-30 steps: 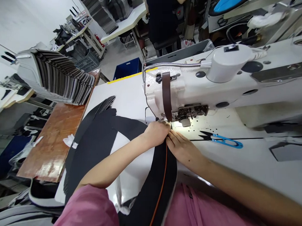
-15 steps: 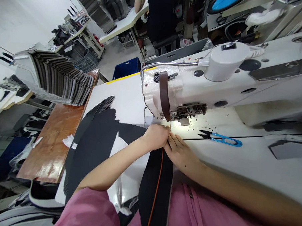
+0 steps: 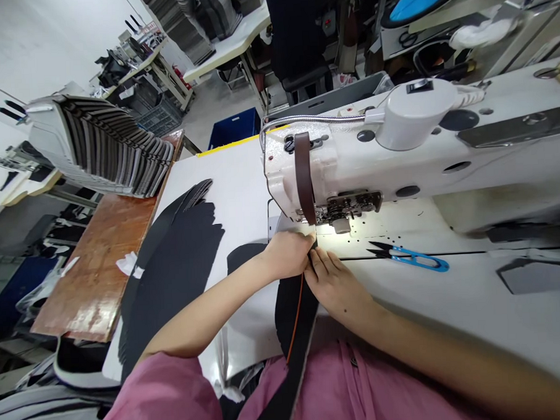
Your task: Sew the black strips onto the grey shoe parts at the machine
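A black fabric piece (image 3: 291, 321) with an orange cord or line (image 3: 295, 324) along it runs from my lap up to the sewing machine (image 3: 325, 171). My left hand (image 3: 287, 254) is closed at its upper end, thumb and finger pinching close to the presser area, which the fingers partly hide. Beside it my right hand (image 3: 336, 285) lies with fingers stretched out flat on the fabric's right edge. More black fabric (image 3: 245, 256) shows behind my left wrist. To the right, blue-handled thread snips (image 3: 414, 260) lie on the machine table.
A fanned stack of black pieces (image 3: 175, 270) covers the left of the white table (image 3: 236, 175). Beyond it, striped grey pieces (image 3: 114, 143) are piled on a brown wooden board (image 3: 92, 261). A blue bin (image 3: 234, 128) stands behind. A person in dark clothing (image 3: 295, 36) sits farther back.
The black fabric has moved up toward the machine, and its near end has swung left and folded on my lap. Fabric behind my left wrist has shifted. Both hands stay nearly in place.
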Demonstrator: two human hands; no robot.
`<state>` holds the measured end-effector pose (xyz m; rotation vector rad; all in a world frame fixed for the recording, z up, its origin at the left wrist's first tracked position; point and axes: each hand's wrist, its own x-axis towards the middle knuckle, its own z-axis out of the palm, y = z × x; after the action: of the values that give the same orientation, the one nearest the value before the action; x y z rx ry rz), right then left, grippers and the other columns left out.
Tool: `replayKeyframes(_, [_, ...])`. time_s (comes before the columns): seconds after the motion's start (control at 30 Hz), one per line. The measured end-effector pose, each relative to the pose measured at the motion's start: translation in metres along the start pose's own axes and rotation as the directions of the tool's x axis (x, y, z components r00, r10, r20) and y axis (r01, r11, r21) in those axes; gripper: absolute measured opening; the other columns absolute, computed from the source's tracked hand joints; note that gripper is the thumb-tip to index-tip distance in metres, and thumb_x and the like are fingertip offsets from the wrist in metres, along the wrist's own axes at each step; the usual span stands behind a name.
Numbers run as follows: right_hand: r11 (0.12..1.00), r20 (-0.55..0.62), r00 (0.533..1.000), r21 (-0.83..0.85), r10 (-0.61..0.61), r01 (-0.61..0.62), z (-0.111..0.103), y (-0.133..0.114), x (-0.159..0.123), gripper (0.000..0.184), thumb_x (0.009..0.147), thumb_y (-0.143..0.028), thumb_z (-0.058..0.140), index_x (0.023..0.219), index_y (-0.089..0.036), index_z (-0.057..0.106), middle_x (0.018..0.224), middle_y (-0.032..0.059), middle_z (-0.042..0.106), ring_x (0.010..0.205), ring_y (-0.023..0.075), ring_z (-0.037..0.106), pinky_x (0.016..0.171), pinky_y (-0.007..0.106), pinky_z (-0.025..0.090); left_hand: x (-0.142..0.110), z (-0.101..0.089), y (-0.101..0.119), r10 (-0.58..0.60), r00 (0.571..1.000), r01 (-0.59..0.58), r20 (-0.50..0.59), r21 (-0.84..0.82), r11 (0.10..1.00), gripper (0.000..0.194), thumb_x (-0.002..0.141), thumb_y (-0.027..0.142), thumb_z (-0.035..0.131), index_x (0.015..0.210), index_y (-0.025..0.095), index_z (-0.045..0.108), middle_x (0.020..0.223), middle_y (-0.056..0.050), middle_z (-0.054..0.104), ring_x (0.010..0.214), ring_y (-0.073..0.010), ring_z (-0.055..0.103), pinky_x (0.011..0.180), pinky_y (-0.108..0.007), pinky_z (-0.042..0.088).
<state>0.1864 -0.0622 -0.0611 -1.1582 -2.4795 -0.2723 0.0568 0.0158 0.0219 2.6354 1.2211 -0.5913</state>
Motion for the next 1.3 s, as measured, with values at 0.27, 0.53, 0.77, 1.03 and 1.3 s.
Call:
replayKeyframes(0.27, [1.0, 0.043, 0.999, 0.027, -0.007, 0.006, 0.003, 0.001, -0.002, 0.03, 0.084, -0.009, 0.049, 0.109, 0.0, 0.064, 0.117, 0.0286, 0.061, 0.111, 0.0306, 0.059, 0.098, 0.046, 0.043, -0.003, -0.005, 0.003, -0.004, 0.999, 0.005, 0.039, -0.018, 1.0, 0.03, 0.082, 0.019, 0.043, 0.106, 0.012, 0.057, 0.084, -0.013, 0.069, 0.077, -0.0288, 0.067, 0.061, -0.036, 0.051])
replayKeyframes(0.53, [1.0, 0.019, 1.0, -0.016, -0.003, 0.003, 0.006, -0.005, -0.005, 0.033, 0.081, -0.009, 0.051, 0.11, 0.001, 0.063, 0.117, 0.0295, 0.06, 0.11, 0.0337, 0.06, 0.096, 0.044, 0.047, 0.0, -0.008, 0.0, -0.009, 0.999, 0.011, 0.04, -0.043, 0.999, 0.032, 0.076, 0.018, 0.045, 0.106, 0.013, 0.057, 0.087, -0.012, 0.069, 0.081, -0.0282, 0.066, 0.064, -0.036, 0.051])
replayKeyframes(0.77, [1.0, 0.008, 1.0, 0.011, 0.01, -0.01, 0.004, -0.007, -0.005, 0.028, 0.081, -0.009, 0.051, 0.104, -0.003, 0.066, 0.116, 0.028, 0.061, 0.111, 0.0328, 0.06, 0.095, 0.043, 0.048, -0.004, -0.007, 0.004, -0.029, 0.998, 0.034, 0.064, -0.07, 0.997, 0.033, 0.077, 0.017, 0.045, 0.109, 0.013, 0.055, 0.086, -0.012, 0.069, 0.079, -0.0267, 0.065, 0.062, -0.034, 0.049])
replayKeyframes(1.03, [1.0, -0.013, 1.0, 0.0, 0.022, -0.022, 0.007, -0.008, -0.009, 0.032, 0.08, -0.007, 0.05, 0.108, 0.0, 0.066, 0.115, 0.0277, 0.062, 0.109, 0.0337, 0.061, 0.093, 0.043, 0.049, -0.006, -0.009, 0.005, -0.057, 0.996, 0.069, 0.069, -0.193, 0.979, 0.028, 0.076, 0.015, 0.047, 0.102, 0.015, 0.055, 0.084, -0.01, 0.067, 0.077, -0.0247, 0.063, 0.061, -0.031, 0.047])
replayKeyframes(1.3, [0.999, -0.002, 0.999, -0.016, 0.035, -0.035, 0.009, -0.005, -0.009, 0.033, 0.08, -0.006, 0.049, 0.107, 0.002, 0.066, 0.113, 0.0261, 0.063, 0.108, 0.0316, 0.061, 0.097, 0.044, 0.045, -0.007, -0.001, 0.004, -0.047, 0.998, 0.055, 0.051, -0.158, 0.986, 0.038, 0.078, 0.016, 0.046, 0.116, 0.014, 0.051, 0.091, -0.01, 0.067, 0.079, -0.0249, 0.064, 0.063, -0.033, 0.048])
